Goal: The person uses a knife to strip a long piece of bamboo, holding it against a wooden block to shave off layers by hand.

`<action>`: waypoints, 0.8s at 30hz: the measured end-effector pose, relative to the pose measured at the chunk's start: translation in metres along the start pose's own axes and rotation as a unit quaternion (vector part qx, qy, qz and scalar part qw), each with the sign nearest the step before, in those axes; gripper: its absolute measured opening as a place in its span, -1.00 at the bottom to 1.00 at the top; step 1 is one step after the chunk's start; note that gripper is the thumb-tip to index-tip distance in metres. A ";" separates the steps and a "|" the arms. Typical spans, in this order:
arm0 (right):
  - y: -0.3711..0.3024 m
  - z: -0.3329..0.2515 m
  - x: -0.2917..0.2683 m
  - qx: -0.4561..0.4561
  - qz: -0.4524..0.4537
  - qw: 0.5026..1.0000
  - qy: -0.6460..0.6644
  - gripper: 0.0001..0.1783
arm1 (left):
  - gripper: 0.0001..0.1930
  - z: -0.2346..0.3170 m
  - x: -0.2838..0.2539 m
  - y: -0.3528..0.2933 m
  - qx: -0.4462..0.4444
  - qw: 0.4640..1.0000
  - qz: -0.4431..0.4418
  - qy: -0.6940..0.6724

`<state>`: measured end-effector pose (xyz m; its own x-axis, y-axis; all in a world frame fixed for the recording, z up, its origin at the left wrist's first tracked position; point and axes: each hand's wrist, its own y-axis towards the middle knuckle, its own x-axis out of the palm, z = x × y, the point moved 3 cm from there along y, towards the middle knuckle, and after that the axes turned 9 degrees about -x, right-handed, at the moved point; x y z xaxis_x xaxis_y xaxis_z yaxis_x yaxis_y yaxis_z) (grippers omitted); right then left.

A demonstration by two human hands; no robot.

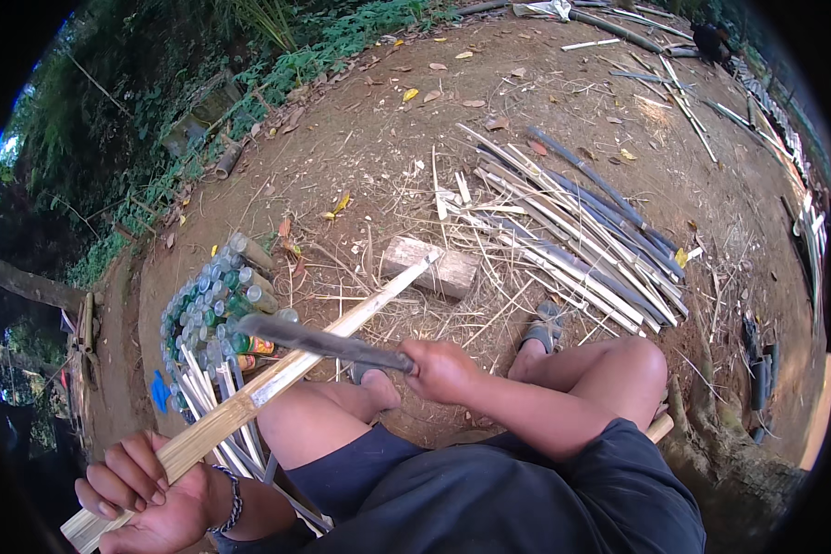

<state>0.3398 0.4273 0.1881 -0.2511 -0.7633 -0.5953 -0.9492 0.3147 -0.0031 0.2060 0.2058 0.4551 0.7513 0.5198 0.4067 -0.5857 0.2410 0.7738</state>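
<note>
My left hand (148, 494), at the lower left, is wrapped round the near end of a long bamboo strip (214, 421). The strip slants up to the right, and its far end lies on a wooden block (452, 270) on the ground. In my right hand (441, 371) is the handle of a machete (328, 343), mostly hidden by the fingers. The dark blade points left and crosses over the strip around its middle; whether it touches the strip I cannot tell. Its tip is slightly blurred.
A pile of split bamboo strips (577, 235) lies beyond my right foot. Many plastic bottles (220, 294) are stacked left of my legs, beside upright thin strips (214, 395). Shavings litter the soil around the block. Green plants (319, 69) line the far left edge.
</note>
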 end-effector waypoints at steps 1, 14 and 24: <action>0.009 0.053 -0.003 0.090 0.002 0.996 0.000 -0.78 | -0.52 -0.004 0.007 0.004 0.011 1.000 0.019 0.017; 0.046 0.137 0.009 0.100 0.081 0.992 -0.002 -0.76 | -0.54 -0.013 -0.003 0.029 -0.018 1.000 0.012 0.021; 0.071 0.026 0.007 -0.166 0.057 0.984 0.019 -0.80 | -0.52 -0.019 -0.027 0.057 -0.086 0.993 -0.084 -0.004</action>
<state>0.2756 0.4586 0.1632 -0.3603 -0.7567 -0.5455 -0.9227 0.2030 0.3279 0.1459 0.2213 0.4789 0.8445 0.4543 0.2837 -0.4951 0.4601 0.7370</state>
